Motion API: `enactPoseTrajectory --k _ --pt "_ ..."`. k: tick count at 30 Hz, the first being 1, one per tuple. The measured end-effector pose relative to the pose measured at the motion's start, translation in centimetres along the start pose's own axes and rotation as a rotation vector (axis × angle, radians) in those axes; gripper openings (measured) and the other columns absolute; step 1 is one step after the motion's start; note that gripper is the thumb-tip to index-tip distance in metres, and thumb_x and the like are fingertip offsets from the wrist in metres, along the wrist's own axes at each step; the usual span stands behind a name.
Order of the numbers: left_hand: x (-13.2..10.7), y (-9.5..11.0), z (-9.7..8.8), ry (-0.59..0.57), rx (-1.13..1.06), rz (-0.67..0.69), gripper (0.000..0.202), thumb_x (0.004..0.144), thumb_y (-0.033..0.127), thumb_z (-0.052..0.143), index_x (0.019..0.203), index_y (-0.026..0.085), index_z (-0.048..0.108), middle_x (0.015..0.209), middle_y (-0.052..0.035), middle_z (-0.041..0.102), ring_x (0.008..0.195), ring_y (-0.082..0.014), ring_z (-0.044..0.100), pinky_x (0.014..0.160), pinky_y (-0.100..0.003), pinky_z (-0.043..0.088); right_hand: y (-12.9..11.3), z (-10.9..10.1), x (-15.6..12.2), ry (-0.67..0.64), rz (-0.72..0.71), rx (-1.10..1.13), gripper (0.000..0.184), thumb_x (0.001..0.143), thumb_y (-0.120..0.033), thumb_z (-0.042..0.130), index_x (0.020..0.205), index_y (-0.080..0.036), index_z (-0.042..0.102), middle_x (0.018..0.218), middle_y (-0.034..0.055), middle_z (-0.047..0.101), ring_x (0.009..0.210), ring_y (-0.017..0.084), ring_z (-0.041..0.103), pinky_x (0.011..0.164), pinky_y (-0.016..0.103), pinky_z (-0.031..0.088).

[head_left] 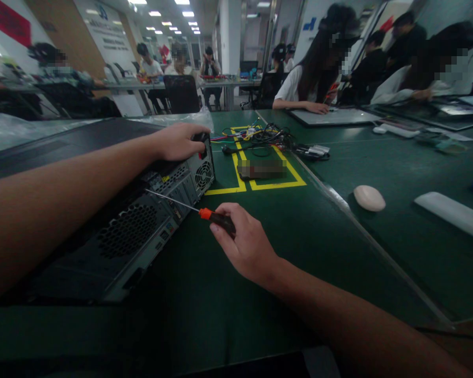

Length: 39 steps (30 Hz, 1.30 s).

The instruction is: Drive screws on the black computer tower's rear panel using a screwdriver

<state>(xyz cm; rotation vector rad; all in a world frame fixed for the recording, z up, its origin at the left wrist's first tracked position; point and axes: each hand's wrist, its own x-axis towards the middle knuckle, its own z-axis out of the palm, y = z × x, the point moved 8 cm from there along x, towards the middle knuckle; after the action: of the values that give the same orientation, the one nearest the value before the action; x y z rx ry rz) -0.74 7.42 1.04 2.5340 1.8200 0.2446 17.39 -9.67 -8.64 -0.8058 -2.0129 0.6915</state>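
Seemingly early: the case (142, 231) lies sideways on the table (299, 236), its cover apparently still on. The left hand (179, 142) clasps its rear corner. The right hand (246, 247) grips a screwdriver (205, 212), tip at the rear panel.

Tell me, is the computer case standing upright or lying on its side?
On its side: the computer case lies flat, its long rear panel running along the table.
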Motion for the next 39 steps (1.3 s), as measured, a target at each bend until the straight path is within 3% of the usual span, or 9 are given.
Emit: enactPoseTrajectory --k 15,20,26,33,39 --pt "-0.1 0.09 -0.04 -0.011 -0.003 -0.02 0.085 0.081 0.055 0.052 0.161 0.024 0.061 0.149 -0.0107 0.073 0.133 -0.0347 0.068 0.116 -0.047 0.051 -0.29 -0.11 -0.08 -0.002 -0.001 -0.004 0.015 0.106 -0.029 0.06 0.12 -0.022 0.062 0.109 0.0063 0.072 0.087 0.02 0.066 0.079 0.034 0.052" --pt "-0.07 0.14 -0.1 0.005 -0.009 -0.001 0.081 0.08 0.053 0.054 0.157 0.029 0.064 0.143 -0.0084 0.076 0.134 -0.0358 0.067 0.117 -0.05 0.049 -0.12 -0.07 -0.13 0.001 0.011 -0.014 0.015 0.106 -0.03 0.06 0.119 -0.023 0.062 0.11 0.0066 0.072 0.091 0.021 0.068 0.08 0.035 0.053" --pt "0.01 0.09 0.02 -0.007 0.004 0.001 0.081 0.082 0.055 0.052 0.157 0.029 0.064 0.144 -0.0075 0.075 0.135 -0.0341 0.066 0.117 -0.046 0.049 -0.17 -0.15 -0.01 0.016 -0.01 -0.03 0.016 0.106 -0.032 0.061 0.119 -0.022 0.063 0.11 0.0073 0.073 0.091 0.022 0.067 0.082 0.037 0.053" --pt "-0.03 0.37 0.01 -0.011 0.0 -0.01 0.084 0.081 0.054 0.052 0.159 0.022 0.062 0.148 -0.0121 0.072 0.137 -0.0361 0.066 0.119 -0.047 0.048 -0.28 -0.13 0.12 0.001 -0.022 -0.05 0.02 0.111 -0.035 0.056 0.117 -0.019 0.068 0.109 0.0084 0.072 0.091 0.021 0.066 0.081 0.035 0.052" --pt "-0.05 0.27 -0.1 -0.006 0.008 -0.009 0.082 0.081 0.055 0.052 0.157 0.027 0.063 0.148 -0.0082 0.073 0.138 -0.0354 0.065 0.119 -0.047 0.048 -0.44 -0.08 0.02 0.007 -0.003 0.023 0.023 0.107 -0.034 0.062 0.126 -0.02 0.063 0.117 0.0098 0.074 0.098 0.023 0.071 0.084 0.036 0.055"
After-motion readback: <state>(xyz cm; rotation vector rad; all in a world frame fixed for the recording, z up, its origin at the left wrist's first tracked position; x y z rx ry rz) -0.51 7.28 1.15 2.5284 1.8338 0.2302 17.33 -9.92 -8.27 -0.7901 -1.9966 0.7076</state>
